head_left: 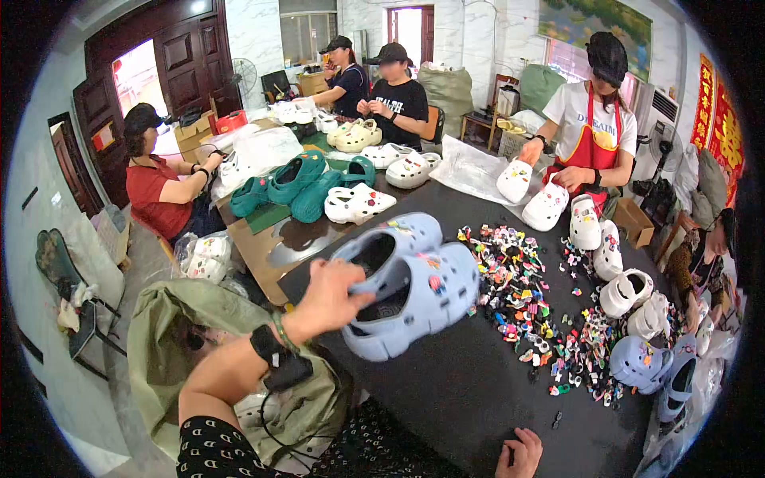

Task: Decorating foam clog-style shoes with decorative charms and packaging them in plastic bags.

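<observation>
Over the near left of the black table [446, 414], my left hand [331, 296] grips a pair of light blue clogs [434, 295] by their heel ends. Colourful shoe charms decorate the tops of both clogs, and their toes point to the far right. At the table's near edge lies my right hand [522, 454], fingers loosely bent and apart, with nothing seen in it. Its wrist is out of view. To the right of the held pair spreads a heap of small, many-coloured shoe charms [518, 295].
Green clogs [299, 185] and white clogs [358, 203] stand beyond the held pair. White clogs [586, 223] and blue clogs [637, 362] line the right side. A large olive sack [159, 342] sits at my left. Co-workers sit or stand around; one [590, 119] holds white clogs.
</observation>
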Available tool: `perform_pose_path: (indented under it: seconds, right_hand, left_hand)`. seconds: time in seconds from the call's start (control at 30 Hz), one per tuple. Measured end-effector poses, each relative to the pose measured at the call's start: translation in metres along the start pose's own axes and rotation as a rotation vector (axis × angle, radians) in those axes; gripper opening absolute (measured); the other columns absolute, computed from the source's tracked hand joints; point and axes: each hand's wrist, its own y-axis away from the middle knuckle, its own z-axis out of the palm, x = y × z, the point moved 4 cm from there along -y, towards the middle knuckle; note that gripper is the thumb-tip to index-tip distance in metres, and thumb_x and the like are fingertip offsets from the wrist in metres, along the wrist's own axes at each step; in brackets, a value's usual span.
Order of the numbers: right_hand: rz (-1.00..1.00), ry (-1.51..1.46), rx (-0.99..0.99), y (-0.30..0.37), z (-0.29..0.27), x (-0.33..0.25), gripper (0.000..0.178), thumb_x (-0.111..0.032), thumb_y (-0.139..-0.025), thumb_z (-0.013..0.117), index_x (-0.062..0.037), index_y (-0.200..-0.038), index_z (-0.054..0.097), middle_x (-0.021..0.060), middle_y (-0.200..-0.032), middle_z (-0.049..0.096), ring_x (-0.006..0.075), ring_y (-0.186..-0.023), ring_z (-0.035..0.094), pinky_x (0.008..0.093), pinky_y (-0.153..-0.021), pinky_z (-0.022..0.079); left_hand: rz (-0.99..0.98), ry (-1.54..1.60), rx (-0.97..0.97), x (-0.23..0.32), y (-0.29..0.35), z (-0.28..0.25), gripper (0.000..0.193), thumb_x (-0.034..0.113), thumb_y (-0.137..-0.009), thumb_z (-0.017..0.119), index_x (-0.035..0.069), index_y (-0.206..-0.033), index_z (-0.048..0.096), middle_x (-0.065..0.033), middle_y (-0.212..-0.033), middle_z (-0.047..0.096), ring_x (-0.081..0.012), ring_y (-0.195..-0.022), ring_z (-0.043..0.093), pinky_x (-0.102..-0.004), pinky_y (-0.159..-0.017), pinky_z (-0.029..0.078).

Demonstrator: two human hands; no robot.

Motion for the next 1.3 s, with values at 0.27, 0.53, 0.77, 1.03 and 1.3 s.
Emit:
perform_pose_path:
  seconds: [0.27, 0.53, 0.77, 1.03, 1.3]
  right_hand:
    - [0.036, 0.071, -0.027, -0.006, -0.001, -0.014, 0.017, -0.001, -0.084, 0.064, -0.0019, -0.1, 0.06, 0.0169, -0.118, 0.06, 0.037, -0.112, 0.055, 0.0464, -0.096, 0.043]
    - [0.066, 0.08, -0.049, -0.008, -0.002, -0.014, 0.017, -0.001, -0.082, 0.064, -0.002, -0.098, 0.059, 0.0166, -0.116, 0.06, 0.0369, -0.111, 0.055, 0.0468, -0.096, 0.043]
    - [0.052, 0.091, -0.04, -0.008, -0.003, -0.014, 0.017, 0.0, -0.082, 0.063, -0.0017, -0.099, 0.059, 0.0162, -0.115, 0.06, 0.0367, -0.109, 0.056, 0.0456, -0.094, 0.043]
    - [-0.015, 0.076, -0.097, -0.005, 0.002, -0.011, 0.017, -0.002, -0.084, 0.062, -0.0008, -0.101, 0.06, 0.0177, -0.114, 0.06, 0.0379, -0.108, 0.056, 0.0469, -0.094, 0.043]
    - [-0.085, 0.08, -0.076, 0.004, 0.007, -0.001, 0.014, -0.006, -0.09, 0.06, 0.0, -0.101, 0.062, 0.0198, -0.117, 0.06, 0.0389, -0.108, 0.056, 0.0475, -0.095, 0.045]
  left_hand:
    - [-0.232, -0.324, 0.23, -0.101, -0.162, -0.031, 0.025, 0.029, -0.071, 0.076, 0.01, -0.083, 0.064, -0.0143, -0.085, 0.066, -0.0352, -0.09, 0.062, -0.0521, -0.076, 0.041]
    - [-0.457, -0.445, 0.353, -0.179, -0.203, 0.006, 0.031, 0.027, -0.076, 0.074, 0.019, -0.106, 0.069, -0.0103, -0.132, 0.053, -0.0341, -0.136, 0.033, -0.0688, -0.106, 0.021]
    - [-0.357, -0.306, 0.375, -0.167, -0.07, 0.014, 0.019, 0.016, -0.073, 0.072, 0.017, -0.092, 0.072, -0.0099, -0.121, 0.06, -0.035, -0.13, 0.039, -0.0606, -0.105, 0.027]
    - [-0.481, -0.426, 0.432, -0.186, 0.135, -0.088, 0.018, 0.011, -0.073, 0.068, 0.009, -0.091, 0.07, -0.0145, -0.109, 0.064, -0.036, -0.109, 0.055, -0.0456, -0.096, 0.042]
    - [-0.711, -0.504, 0.641, -0.145, 0.269, -0.164, 0.017, 0.01, -0.079, 0.063, 0.004, -0.094, 0.069, -0.014, -0.097, 0.069, -0.033, -0.094, 0.062, -0.0407, -0.086, 0.047]
